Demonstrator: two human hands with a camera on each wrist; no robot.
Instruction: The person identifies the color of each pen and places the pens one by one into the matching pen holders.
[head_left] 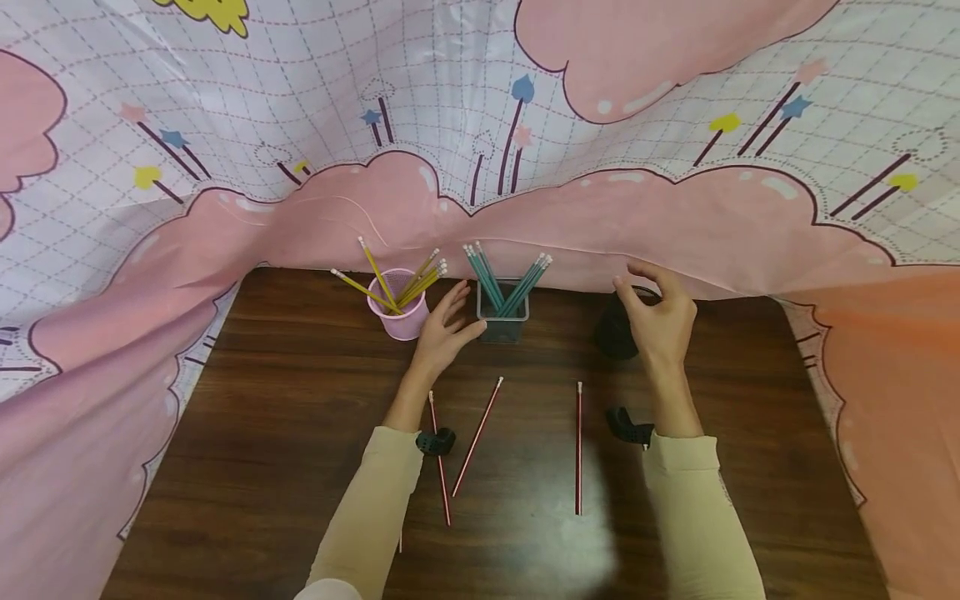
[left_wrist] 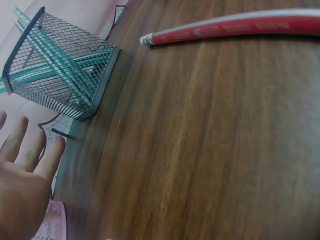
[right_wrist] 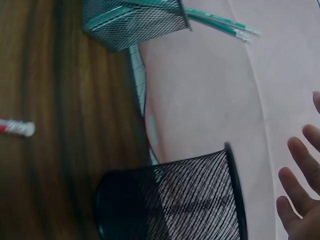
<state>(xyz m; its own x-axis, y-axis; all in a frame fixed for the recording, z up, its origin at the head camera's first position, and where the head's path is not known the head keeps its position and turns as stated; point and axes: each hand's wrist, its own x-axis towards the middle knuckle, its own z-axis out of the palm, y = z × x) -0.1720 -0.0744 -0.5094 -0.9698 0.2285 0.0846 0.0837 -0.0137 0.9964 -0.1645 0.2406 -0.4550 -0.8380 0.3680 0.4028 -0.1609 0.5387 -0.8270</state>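
My left hand [head_left: 444, 335] hovers between a pink mesh pencil cup [head_left: 405, 327] and a square dark mesh pencil holder [head_left: 501, 331], its fingers spread and holding nothing. Yellow pencils [head_left: 422, 282] lean in the pink cup; teal pencils [head_left: 525, 286] fan out of the square holder. Over at the right, a round black mesh cup [head_left: 617, 329] stands partly hidden behind my right hand [head_left: 663, 321]. In the right wrist view, that hand's loosely bent fingers [right_wrist: 300, 187] are apart from the round cup [right_wrist: 195, 200]. Nothing shows in its grasp.
Three red pencils lie apart on the brown wooden table [head_left: 285, 433]: one [head_left: 442, 467] partly under the left wrist, one [head_left: 477, 437] beside it, one [head_left: 579, 450] farther right. A patterned pink-and-white cloth [head_left: 480, 192] hangs behind and along both sides.
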